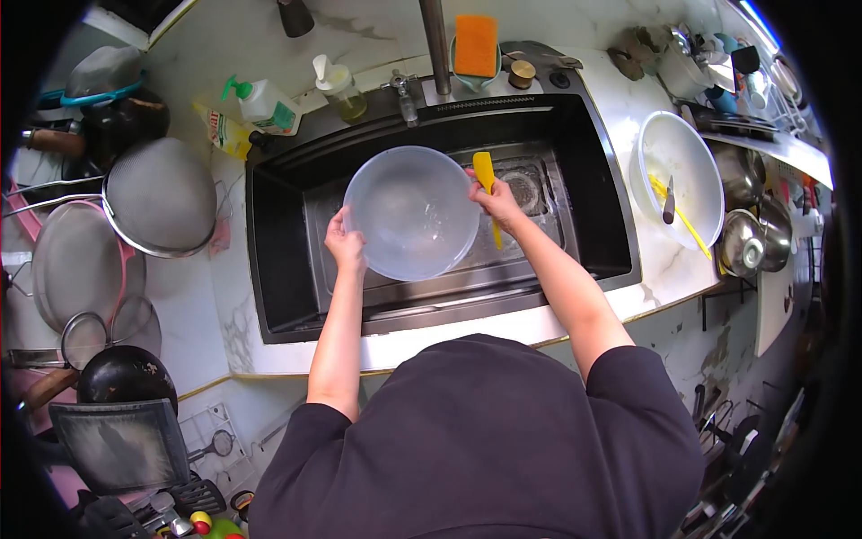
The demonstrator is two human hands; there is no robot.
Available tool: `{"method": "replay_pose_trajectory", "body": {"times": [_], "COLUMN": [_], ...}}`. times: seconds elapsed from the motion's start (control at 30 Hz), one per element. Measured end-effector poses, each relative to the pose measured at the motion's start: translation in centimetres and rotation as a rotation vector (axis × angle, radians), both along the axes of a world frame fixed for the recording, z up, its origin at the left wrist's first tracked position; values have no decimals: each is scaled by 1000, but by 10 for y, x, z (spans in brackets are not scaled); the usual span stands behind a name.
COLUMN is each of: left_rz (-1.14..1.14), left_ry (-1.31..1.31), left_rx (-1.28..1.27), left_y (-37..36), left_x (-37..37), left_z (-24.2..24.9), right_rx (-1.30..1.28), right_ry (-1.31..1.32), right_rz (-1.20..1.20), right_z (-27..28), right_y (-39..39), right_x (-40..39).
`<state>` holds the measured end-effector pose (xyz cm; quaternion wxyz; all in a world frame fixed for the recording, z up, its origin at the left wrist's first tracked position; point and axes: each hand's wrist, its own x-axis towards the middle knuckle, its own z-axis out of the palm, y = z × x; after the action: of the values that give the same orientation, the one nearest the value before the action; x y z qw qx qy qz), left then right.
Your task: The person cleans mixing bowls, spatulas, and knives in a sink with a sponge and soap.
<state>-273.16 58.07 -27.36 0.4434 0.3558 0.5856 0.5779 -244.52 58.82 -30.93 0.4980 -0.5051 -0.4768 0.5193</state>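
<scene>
Over the black sink, a translucent round plastic bowl is held between both hands. My left hand has its fingers closed on the bowl's left rim. At the right rim, my right hand grips the bowl together with a yellow spatula, whose blade sticks up above the fingers and whose handle shows below them. The hand hides part of the spatula. Behind the sink stands the faucet, with an orange sponge in a holder beside it.
On the right counter, a white bowl holds a yellow utensil and a knife. Bottles, including a green-topped one and a pump bottle, line the back left. Strainers and pans crowd the left. Metal bowls sit far right.
</scene>
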Motion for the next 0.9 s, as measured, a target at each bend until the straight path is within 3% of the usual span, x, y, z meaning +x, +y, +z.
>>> {"method": "replay_pose_trajectory", "body": {"times": [0.07,0.17,0.5,0.6,0.67,0.7,0.8,0.9], "left_rz": [-47,-35,-87,-63,-74,-57,29,9], "left_ry": [-120,-166,-253,-252,-181,-163,-157,-99], "left_rx": [-131,-193,-124,-168,-201,-134,-144,-139], "left_y": [-3,-5,-4,-7,-6,-7,-3,-6], "left_x": [-7,-8,-4,0,5,10,16,20], "left_z": [-9,-9,-12,-13,-20,-25,-36,-45], "right_rx": [-303,-359,-341,-447,-151,81,159,92], "right_ry": [405,522,562,392,-668,-868,-992,-963], "right_rz": [139,135,103,-71,-196,-213,-210,122], "right_z": [12,15,12,-2,-12,-16,13,-6], "right_y": [-2,-3,-6,-3,-3,-8,-13,-15], "right_x": [-1,-5,-1,-6,-6,-7,-33,-55]}}
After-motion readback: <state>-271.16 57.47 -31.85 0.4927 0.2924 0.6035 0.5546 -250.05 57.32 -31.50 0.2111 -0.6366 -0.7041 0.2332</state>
